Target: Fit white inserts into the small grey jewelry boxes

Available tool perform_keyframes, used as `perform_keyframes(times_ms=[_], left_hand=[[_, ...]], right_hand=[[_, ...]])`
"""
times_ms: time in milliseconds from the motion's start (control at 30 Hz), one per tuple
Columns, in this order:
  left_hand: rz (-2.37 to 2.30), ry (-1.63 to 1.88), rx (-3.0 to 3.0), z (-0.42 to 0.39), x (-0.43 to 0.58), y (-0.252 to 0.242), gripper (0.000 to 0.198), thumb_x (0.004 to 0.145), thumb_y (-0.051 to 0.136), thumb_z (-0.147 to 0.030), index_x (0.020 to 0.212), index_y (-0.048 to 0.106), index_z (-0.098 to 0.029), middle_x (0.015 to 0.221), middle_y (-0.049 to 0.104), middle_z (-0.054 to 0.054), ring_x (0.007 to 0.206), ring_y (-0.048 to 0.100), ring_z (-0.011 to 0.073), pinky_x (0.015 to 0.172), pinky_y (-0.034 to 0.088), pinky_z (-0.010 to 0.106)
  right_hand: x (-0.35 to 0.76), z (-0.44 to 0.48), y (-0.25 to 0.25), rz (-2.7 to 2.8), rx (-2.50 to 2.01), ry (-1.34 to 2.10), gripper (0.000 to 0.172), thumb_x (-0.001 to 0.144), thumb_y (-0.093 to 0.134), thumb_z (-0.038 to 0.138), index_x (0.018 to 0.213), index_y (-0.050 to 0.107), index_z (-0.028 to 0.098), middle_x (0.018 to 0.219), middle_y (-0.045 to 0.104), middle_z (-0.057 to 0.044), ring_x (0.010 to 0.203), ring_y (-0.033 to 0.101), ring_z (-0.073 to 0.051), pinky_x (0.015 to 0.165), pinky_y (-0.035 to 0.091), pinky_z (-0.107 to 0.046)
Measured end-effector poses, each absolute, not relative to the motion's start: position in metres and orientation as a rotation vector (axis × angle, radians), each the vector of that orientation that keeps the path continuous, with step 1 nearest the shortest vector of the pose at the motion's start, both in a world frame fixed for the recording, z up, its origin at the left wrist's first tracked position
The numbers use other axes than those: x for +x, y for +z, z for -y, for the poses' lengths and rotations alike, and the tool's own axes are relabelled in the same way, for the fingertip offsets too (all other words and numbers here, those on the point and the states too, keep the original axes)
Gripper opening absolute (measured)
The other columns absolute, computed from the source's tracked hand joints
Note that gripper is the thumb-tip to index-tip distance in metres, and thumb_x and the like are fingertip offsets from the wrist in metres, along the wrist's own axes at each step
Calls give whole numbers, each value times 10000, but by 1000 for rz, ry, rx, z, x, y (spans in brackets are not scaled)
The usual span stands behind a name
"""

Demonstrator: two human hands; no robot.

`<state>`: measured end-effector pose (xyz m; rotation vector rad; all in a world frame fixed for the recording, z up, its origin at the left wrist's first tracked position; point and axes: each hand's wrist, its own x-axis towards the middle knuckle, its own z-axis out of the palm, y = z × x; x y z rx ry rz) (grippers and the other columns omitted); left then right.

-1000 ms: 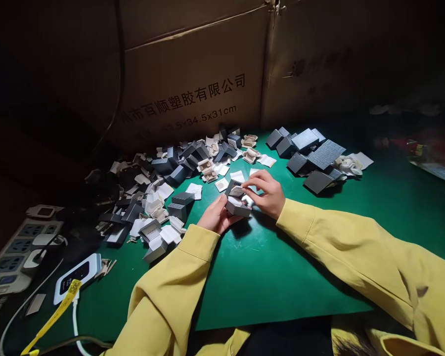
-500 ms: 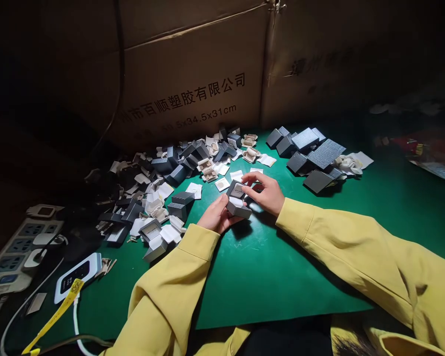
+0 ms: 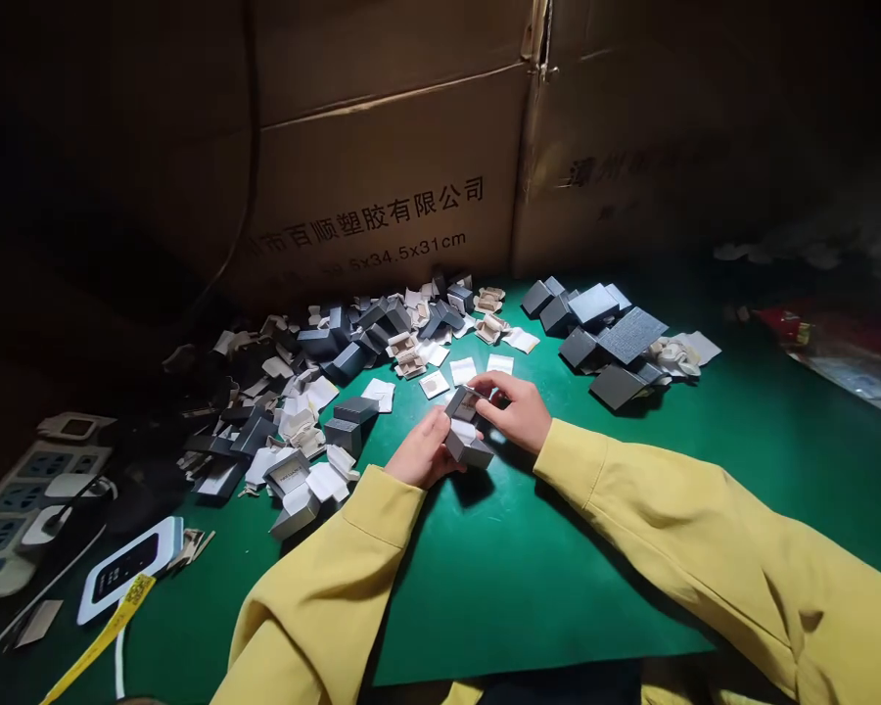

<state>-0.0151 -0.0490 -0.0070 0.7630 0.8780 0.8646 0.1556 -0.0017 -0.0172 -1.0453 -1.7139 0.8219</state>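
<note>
A small open grey box (image 3: 468,431) with a pale lining sits between both hands, just above the green mat (image 3: 529,558). My left hand (image 3: 420,452) is curled round its lower half from the left. My right hand (image 3: 510,411) pinches the raised lid at the top right with thumb and fingers. Both arms wear yellow sleeves.
A heap of grey boxes and white inserts (image 3: 315,382) spreads left and behind the hands. Closed dark boxes (image 3: 602,328) lie at the back right. Large cardboard cartons (image 3: 382,166) wall the back. A power strip (image 3: 22,499) and a white device (image 3: 128,568) lie at the left.
The view has tilted up a little, so everything sits lower in the picture. My right hand's fingers have shifted from the box's inside to its lid edge. The left hand keeps its hold.
</note>
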Motion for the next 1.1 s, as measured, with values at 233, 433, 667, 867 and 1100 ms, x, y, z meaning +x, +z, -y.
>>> perform_keyframes(times_ms=[233,433,667,867,1100], left_hand=[[-829,832,807,43,-18,-13,487,733,674,-550,1034,508,-205,829,690,77,508,586,127,415,440,208],[-774,865,790,45,-18,-11,419,737,708,-452,1037,549,-207,848,663,67,631,643,175,520,527,269],[-725,817,873,50,-18,-12,376,734,717,-433,979,564,-192,753,616,26,601,626,139,538,501,222],[-706,853,872,54,-13,-10,316,712,743,-386,870,561,-181,681,596,-1,531,594,111,489,468,194],[-791,1321,627,45,-17,-3,268,835,567,-341,1029,570,-157,826,689,94,574,651,195,434,496,267]], right_hand=[[155,0,-19,1760,-1089,760,164,737,539,230,839,667,217,790,680,-4,644,569,-127,584,473,-248],[155,3,-12,1798,-1076,721,177,742,551,273,864,666,219,791,682,-6,647,568,-135,626,483,-268],[155,16,-10,1874,-941,680,121,724,515,231,749,632,211,722,644,-12,655,559,-150,633,471,-284],[155,24,-12,1852,-997,633,128,764,493,239,785,617,212,759,635,-33,715,578,-174,674,491,-307],[156,25,-17,1665,-975,784,436,851,487,338,1270,445,221,1130,620,-92,827,605,-159,689,520,-299]])
